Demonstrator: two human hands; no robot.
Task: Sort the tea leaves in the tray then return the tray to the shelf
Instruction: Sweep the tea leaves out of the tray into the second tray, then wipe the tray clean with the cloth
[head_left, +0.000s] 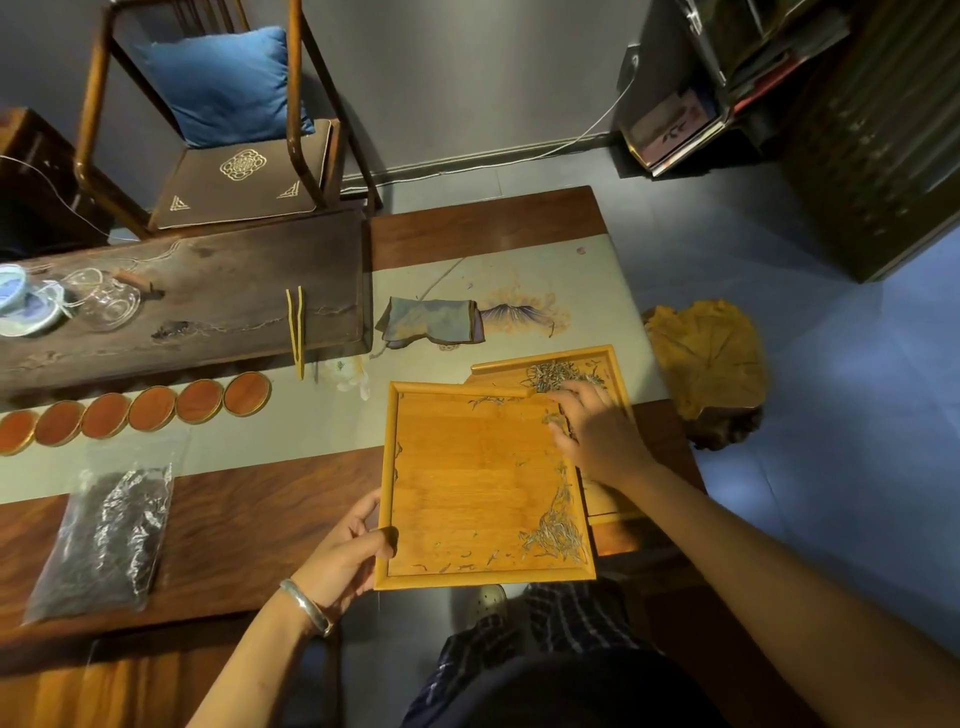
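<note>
The left hand (345, 553) grips the near-left corner of the bamboo tray (467, 483), which hangs over the table's (234, 525) near edge. The right hand (597, 431) rests loosely curled at the tray's far-right corner, fingers touching tea leaves (553, 530) — a second tray (608, 364) with more leaves lies just behind.

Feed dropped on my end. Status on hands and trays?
Left hand grips near tray at its corner. Right hand sweeps tea leaves toward far tray. Nothing blocking.

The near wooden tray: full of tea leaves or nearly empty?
Nearly empty: the near tray shows mostly bare wood, with tea leaves in one corner.
</note>
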